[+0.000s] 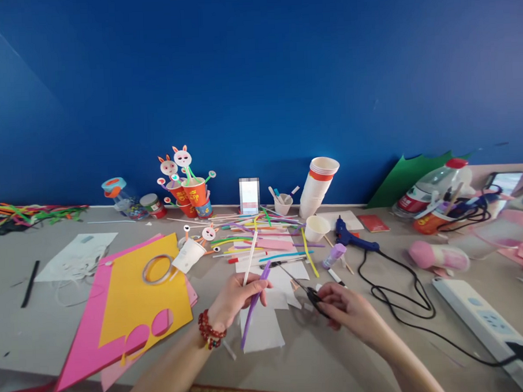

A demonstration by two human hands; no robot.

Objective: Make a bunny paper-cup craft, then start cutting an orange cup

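Your left hand is clamped on a purple straw and a white straw just below the middle of the frame. The purple one slants from upper right, past your fingertips, down to lower left over the white paper. Your right hand, apart from the left and just to its right, grips the scissors, whose blades point up-left toward the purple straw's upper end, near it but not touching.
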